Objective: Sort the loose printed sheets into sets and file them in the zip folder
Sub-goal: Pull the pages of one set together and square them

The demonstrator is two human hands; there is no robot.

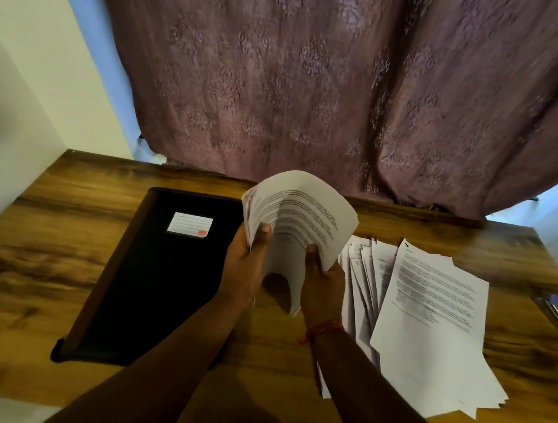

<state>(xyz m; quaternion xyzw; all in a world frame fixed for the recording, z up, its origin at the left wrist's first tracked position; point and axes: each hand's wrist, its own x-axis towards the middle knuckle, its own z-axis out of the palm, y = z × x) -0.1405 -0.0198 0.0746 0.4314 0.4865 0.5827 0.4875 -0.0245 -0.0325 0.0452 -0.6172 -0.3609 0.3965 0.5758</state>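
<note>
Dim, warm indoor light overall, with cool blue daylight leaking past both edges of the curtain (319,77). Soft sheen across the worktop (44,238) at upper right. Broad, soft shadows under the forearms and beside the black folder (159,285). Strong wide-angle bending at the borders, walls splaying outward. Slight motion blur throughout; print on the sheets (432,313) smeared and unreadable; pen (554,314) at far right blurred.

Wooden table (61,240), mauve curtain (319,77) (patterned), perhaps a pen (554,314)
</note>
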